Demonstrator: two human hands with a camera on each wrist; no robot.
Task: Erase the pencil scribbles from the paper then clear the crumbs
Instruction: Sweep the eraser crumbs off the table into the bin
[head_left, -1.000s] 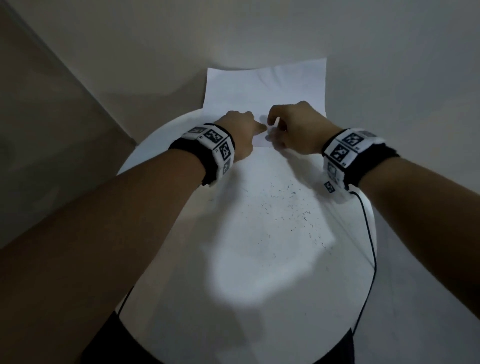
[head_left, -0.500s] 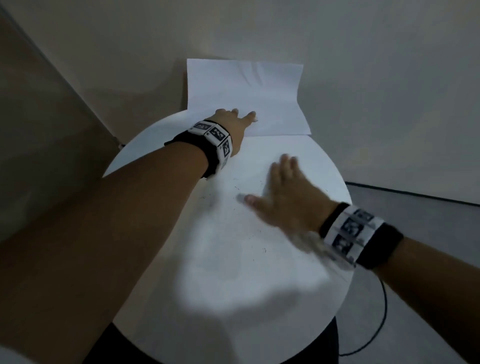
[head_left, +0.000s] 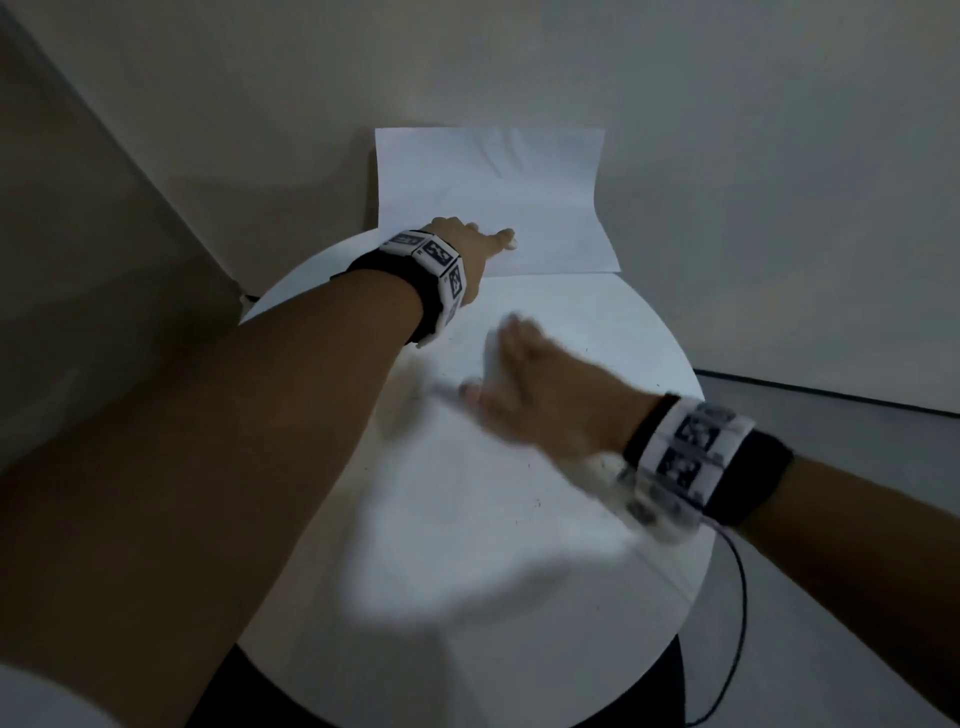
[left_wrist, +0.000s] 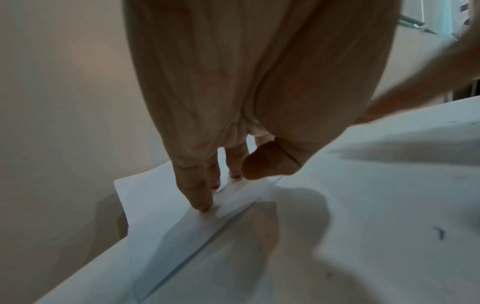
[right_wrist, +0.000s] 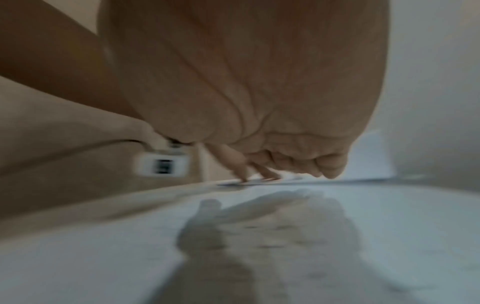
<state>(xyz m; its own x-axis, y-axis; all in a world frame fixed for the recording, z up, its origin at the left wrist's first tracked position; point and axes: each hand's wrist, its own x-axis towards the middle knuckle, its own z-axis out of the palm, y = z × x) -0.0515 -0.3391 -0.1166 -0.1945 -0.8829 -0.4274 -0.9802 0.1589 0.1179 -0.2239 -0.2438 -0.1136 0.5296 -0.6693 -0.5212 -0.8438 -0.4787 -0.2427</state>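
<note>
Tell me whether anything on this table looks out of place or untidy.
The sheet of paper is pushed to the far edge of the round table and bends up against the wall, creased near its top. A few dark eraser crumbs lie on the tabletop near the blurred right hand.
</note>
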